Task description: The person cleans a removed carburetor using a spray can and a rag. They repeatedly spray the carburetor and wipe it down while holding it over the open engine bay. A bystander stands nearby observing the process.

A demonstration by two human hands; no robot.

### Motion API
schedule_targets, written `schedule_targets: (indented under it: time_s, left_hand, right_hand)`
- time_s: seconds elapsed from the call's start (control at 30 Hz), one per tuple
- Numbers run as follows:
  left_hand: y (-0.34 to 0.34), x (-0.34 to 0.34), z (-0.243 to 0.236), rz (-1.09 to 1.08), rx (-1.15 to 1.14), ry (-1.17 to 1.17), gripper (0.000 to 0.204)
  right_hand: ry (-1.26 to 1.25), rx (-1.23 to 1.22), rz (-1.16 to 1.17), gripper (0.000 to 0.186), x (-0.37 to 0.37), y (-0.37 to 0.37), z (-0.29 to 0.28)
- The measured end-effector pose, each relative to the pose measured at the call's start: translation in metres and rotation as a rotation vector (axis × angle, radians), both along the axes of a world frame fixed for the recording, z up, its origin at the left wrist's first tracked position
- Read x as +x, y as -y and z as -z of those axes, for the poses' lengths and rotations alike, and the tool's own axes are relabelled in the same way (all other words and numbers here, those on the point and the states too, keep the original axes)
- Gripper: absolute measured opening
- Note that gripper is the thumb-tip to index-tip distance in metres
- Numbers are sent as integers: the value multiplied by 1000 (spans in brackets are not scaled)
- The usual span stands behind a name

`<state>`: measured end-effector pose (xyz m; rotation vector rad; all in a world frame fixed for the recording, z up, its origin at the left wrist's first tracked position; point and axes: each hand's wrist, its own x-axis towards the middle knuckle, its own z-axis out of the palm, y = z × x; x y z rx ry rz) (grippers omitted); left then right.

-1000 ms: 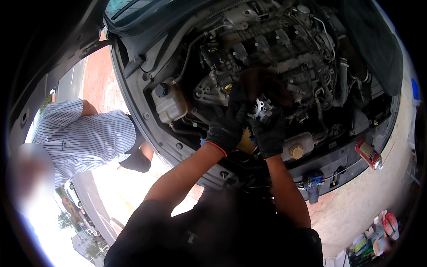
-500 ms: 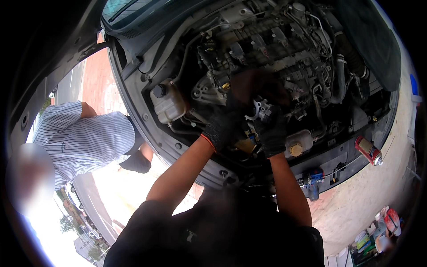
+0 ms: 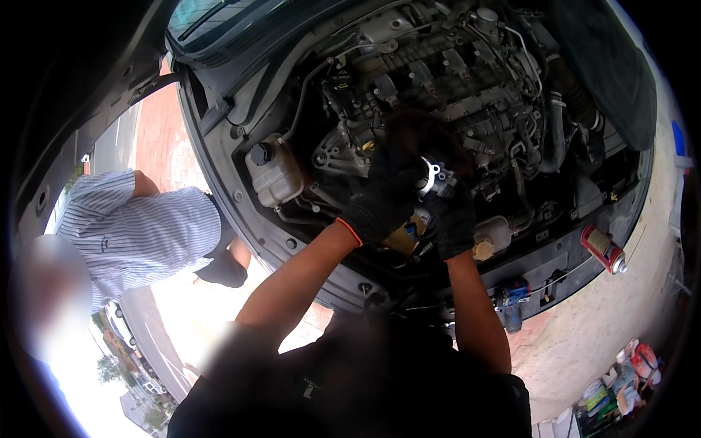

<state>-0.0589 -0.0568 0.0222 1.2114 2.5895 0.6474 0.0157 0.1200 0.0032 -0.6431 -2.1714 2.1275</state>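
Observation:
Both my hands wear dark knitted work gloves and meet over the front of an open engine bay. My right hand [image 3: 451, 223] is closed around a small silver metal part [image 3: 432, 174] with a curved flange. A dark brown rag [image 3: 423, 135] lies over and behind that part. My left hand [image 3: 380, 204], its glove edged in orange at the wrist, is closed on the rag, pressed close to the metal part. Its fingertips are lost in the dark cloth. Beyond the hands sits the engine [image 3: 438, 80], with several ignition coils along its top.
A white coolant reservoir [image 3: 277, 171] stands left of my hands, and a yellow-capped reservoir [image 3: 491, 237] right. On the front edge rest a red spray can [image 3: 604, 248] and a blue cordless drill [image 3: 513, 299]. A person in a striped shirt [image 3: 146, 233] is at the left.
The metal part has turned in my right hand, so its flange shows brighter. The rag and my left hand have shifted slightly around it.

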Motion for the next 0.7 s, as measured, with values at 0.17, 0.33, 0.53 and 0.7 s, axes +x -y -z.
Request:
schedule_targets:
  time_s: [0.17,0.33,0.53,0.7]
  left_hand:
    - [-22,21,-20,-372,-138,64,49]
    - [-35,36,-35,-575,-156,189,51]
    - [-31,29,-31,-623,-192,374,53]
    - [-27,10,10,-328,224,-66,44]
  right_hand:
    - [-30,249,-27,43,-8,9,-5]
    - [-43,331,88,46,-8,27,-1]
    - [-16,280,30,49,-6,25,-3]
    - [-34,21,58,46,-7,12,2]
